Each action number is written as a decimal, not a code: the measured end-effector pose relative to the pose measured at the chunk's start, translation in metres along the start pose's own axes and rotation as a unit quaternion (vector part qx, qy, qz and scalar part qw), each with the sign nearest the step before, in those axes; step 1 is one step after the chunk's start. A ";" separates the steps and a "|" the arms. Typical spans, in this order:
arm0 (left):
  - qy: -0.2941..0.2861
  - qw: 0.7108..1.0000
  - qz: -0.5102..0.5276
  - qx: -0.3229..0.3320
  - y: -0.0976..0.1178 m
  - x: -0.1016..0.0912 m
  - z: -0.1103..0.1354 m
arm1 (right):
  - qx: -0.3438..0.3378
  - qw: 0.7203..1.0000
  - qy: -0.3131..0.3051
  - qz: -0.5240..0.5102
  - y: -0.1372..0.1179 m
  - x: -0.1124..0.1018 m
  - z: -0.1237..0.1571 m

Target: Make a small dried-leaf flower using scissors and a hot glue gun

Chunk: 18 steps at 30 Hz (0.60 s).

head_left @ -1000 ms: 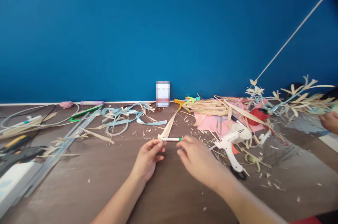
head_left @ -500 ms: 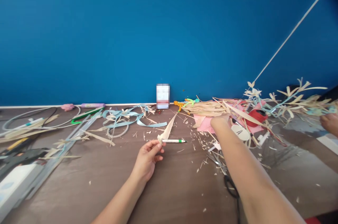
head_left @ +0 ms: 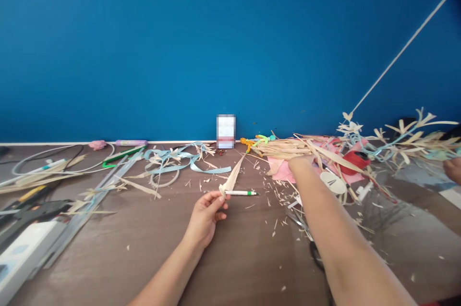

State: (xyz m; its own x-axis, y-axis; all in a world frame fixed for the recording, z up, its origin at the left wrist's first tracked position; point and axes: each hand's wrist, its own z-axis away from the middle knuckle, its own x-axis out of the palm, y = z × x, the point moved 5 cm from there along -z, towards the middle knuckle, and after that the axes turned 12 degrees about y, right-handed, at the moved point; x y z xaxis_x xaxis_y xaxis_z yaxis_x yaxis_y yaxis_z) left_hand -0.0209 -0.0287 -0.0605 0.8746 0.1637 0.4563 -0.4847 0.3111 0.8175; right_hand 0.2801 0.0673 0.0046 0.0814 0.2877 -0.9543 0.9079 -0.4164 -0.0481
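Note:
My left hand (head_left: pixel 207 214) is closed in a pinch on a white pen (head_left: pixel 238 193) with a green band, which points right. A pale dried-leaf strip (head_left: pixel 234 175), like corn husk, is curled around the pen at my fingertips; its loose end rises toward the back. My right hand (head_left: pixel 299 164) reaches forward to the pile of husk strips (head_left: pixel 286 146) lying by pink paper (head_left: pixel 279 169). Its fingers are hidden behind the wrist and the pile, so their hold does not show. Below the right forearm lie scissors (head_left: pixel 298 221), partly covered.
A phone-like screen (head_left: pixel 225 131) leans on the blue wall. Light blue ribbon (head_left: pixel 212 169) and husk flowers lie left of it. At far left are a white power strip (head_left: pixel 30 250) and a glue gun (head_left: pixel 36 214). Red tape (head_left: pixel 355 162) lies right; another person's hand (head_left: pixel 453 169) shows at the edge.
The view has shifted slightly, moving everything a little right in the picture. My left hand keeps its pinch on the pen and husk strip; my right hand stays at the pile.

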 end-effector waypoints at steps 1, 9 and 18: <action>-0.001 1.000 0.000 0.001 0.000 0.000 0.000 | 0.015 0.999 -0.024 0.021 -0.001 -0.002 -0.001; 0.012 1.000 0.019 -0.004 -0.001 -0.001 -0.001 | -0.102 0.989 -0.108 -0.007 -0.063 -0.049 0.041; -0.026 0.999 0.035 -0.017 -0.001 0.002 0.000 | -0.088 0.852 -0.015 -0.516 -0.105 -0.052 0.165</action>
State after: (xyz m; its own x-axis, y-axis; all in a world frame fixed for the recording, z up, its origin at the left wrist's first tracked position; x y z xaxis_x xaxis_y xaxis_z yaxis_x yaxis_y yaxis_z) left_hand -0.0188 -0.0286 -0.0604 0.8369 0.1375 0.5298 -0.5429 0.3321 0.7714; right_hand 0.1122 -0.0460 0.0104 -0.8053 0.3987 -0.4388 0.5384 0.1816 -0.8229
